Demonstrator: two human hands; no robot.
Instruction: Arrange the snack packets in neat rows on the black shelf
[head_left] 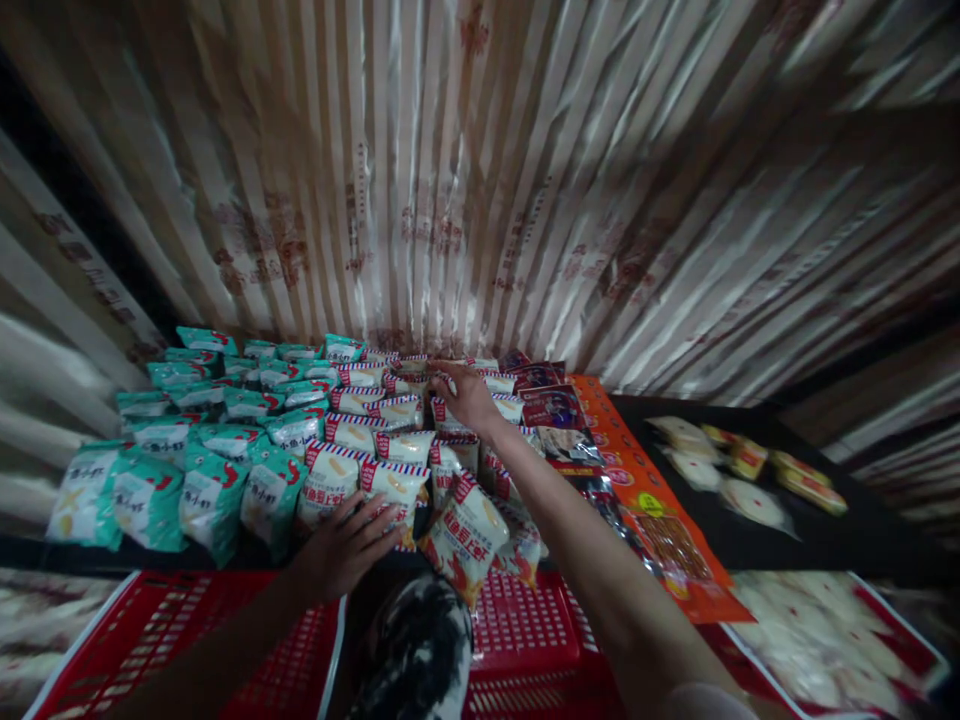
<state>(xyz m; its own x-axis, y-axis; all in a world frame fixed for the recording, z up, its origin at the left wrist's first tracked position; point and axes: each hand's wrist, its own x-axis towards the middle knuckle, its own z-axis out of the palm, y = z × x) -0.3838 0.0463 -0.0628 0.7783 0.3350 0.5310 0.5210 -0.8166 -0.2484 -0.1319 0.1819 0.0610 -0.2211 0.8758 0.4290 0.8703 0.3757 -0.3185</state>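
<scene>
Left hand [346,548] splays against white packets [396,482]; right hand [466,396] reaches back, grip unclear; nudging could topple the overhanging packet [465,535].

Behind the black tabletop [821,545], the wall is covered by pleated, glossy sheeting [465,200] in beige and brown stripes, on which reddish characters are printed. Left of the tabletop, similar pale sheeting is set apart by a dark diagonal strip [82,200]. Above the tabletop, dim light is reflected by the folds.

From head height, the camera looks forward and down over packets [395,412].
</scene>
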